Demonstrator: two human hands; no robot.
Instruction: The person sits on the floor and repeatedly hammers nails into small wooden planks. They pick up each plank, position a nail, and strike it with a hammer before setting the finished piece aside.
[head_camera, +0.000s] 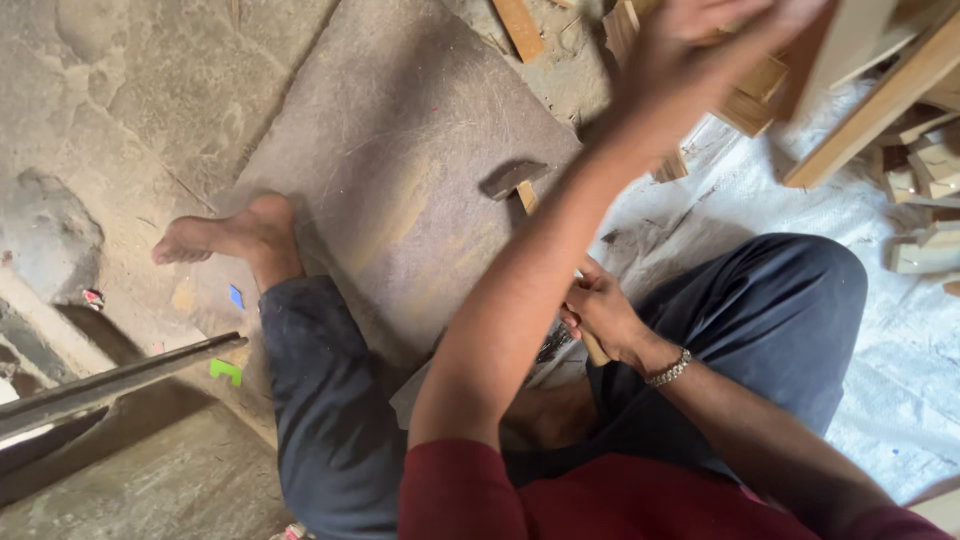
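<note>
The right hand (603, 318) is closed tight around the wooden handle of a hammer (515, 180), down near the lap. The hammer's dark head rests on a flat grey board (400, 150) on the floor. The left hand (700, 45) is up high and far from the right one, reaching to a pile of wood blocks (750, 95). It is blurry, so I cannot tell if it is open or closed, or if it holds a block. There is one hammer, one board and one bare foot (225, 235) in view. A metal bar (110, 385) lies at the left. The blocks are too many and too blurry to count, and some are cut off at the top edge. The left arm hides part of the hammer handle.
</note>
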